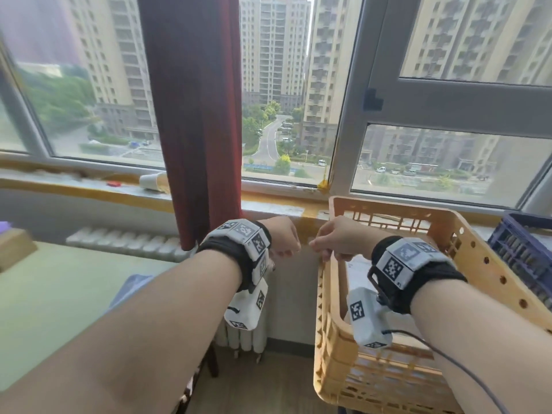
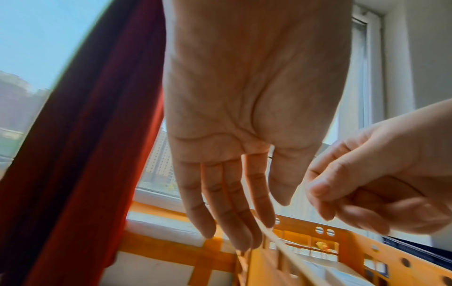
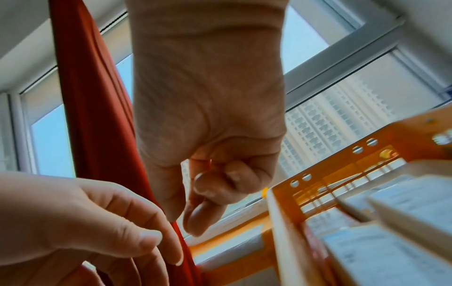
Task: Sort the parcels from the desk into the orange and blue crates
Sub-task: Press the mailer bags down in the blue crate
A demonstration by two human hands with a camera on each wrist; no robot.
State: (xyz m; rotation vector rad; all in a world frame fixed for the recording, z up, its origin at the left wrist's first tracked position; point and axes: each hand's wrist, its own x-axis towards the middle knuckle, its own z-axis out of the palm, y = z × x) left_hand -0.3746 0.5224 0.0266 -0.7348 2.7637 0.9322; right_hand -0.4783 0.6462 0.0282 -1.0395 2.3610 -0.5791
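Note:
The orange crate (image 1: 324, 297) stands at the right below the window, with white labelled parcels (image 1: 358, 273) lying inside it. Both my hands hover close together over its near-left rim and hold nothing. My left hand (image 1: 288, 249) hangs with straight, relaxed fingers (image 2: 232, 222), just left of the crate (image 2: 342, 238). The fingers of my right hand (image 1: 322, 246) are curled into the palm (image 3: 208, 203) above the crate's rim (image 3: 283, 212). The parcels (image 3: 415, 203) lie below and to its right. A blue crate (image 1: 519, 249) stands at the far right.
A red curtain (image 1: 194, 115) hangs just behind my left hand. The pale green desk (image 1: 59, 294) lies at the left with a cardboard box (image 1: 12, 246) and a bluish packet (image 1: 131, 288) on it. A radiator (image 1: 119, 240) runs under the windowsill.

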